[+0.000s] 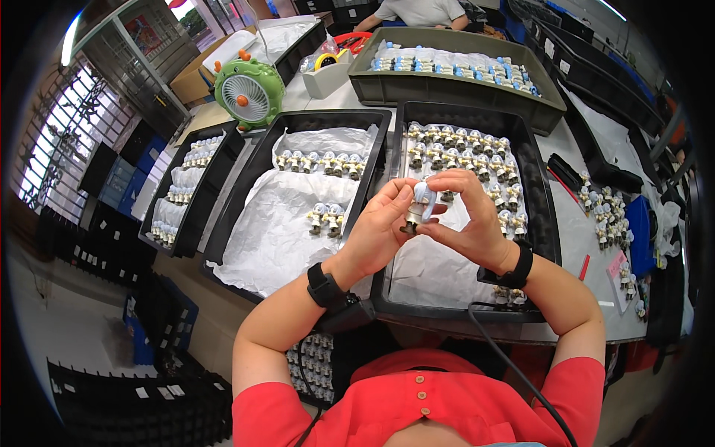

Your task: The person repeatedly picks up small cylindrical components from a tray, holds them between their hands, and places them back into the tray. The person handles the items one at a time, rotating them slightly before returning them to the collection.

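My left hand (377, 232) and my right hand (465, 212) meet over the right black tray (541, 223), both gripping one small figurine (421, 203) with a pale blue-white head and tan body. The tray holds rows of similar figurines (462, 158) on white paper. The middle black tray (246, 186) to the left holds a back row of figurines (319, 162) and a few more (325, 217) on crumpled white paper. Both wrists wear black bands.
A narrow black tray (165, 223) of figurines sits far left, a green desk fan (249, 91) behind it. A grey-green bin (536, 112) with blue-capped figurines stands at the back. Loose figurines (607, 216) lie right. Another person sits behind the bin. A black cable (506, 357) runs past my chest.
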